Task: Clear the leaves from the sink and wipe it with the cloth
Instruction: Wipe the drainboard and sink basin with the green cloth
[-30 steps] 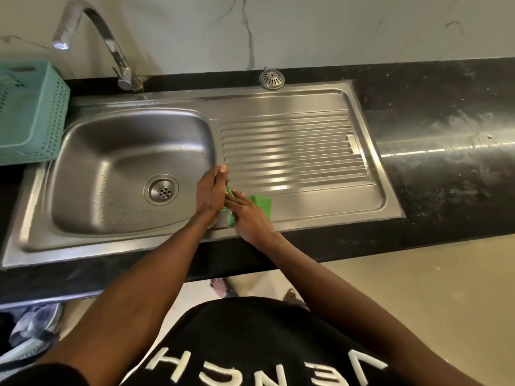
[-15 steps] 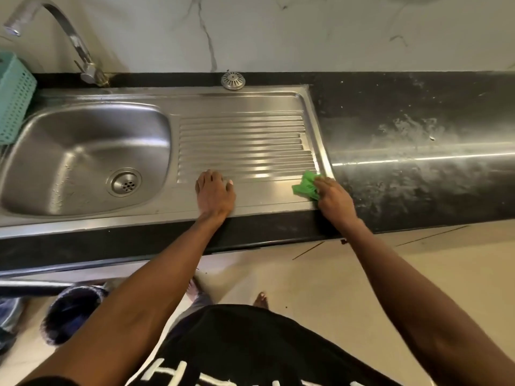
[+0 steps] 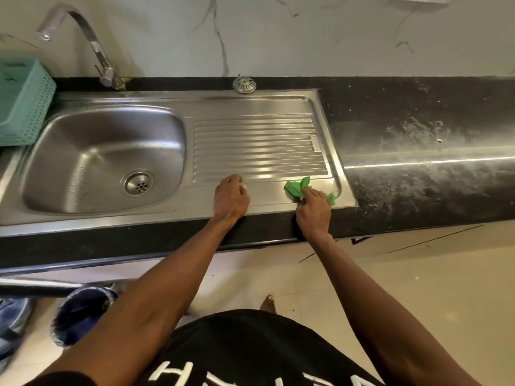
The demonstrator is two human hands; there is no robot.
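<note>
A steel sink [image 3: 264, 107] with a bowl at the left and a ribbed drainboard at the right is set in a black counter. My right hand [image 3: 313, 210] grips a crumpled green cloth [image 3: 295, 188] and presses it on the drainboard's front right corner. My left hand [image 3: 230, 200] rests on the front rim of the drainboard, fingers curled under, holding nothing. I see no leaves in the bowl or on the drainboard.
A curved tap [image 3: 103, 71] stands behind the bowl. A teal plastic basket [image 3: 25, 107] sits at the left edge. A round metal strainer cap [image 3: 244, 84] lies behind the drainboard. The black counter [image 3: 418, 140] to the right is smeared. A dark bin [image 3: 80, 313] stands on the floor.
My right hand carried the green cloth from the drainboard's front middle to its right corner, then slightly back left. My left hand moved right along the front rim and stays there.
</note>
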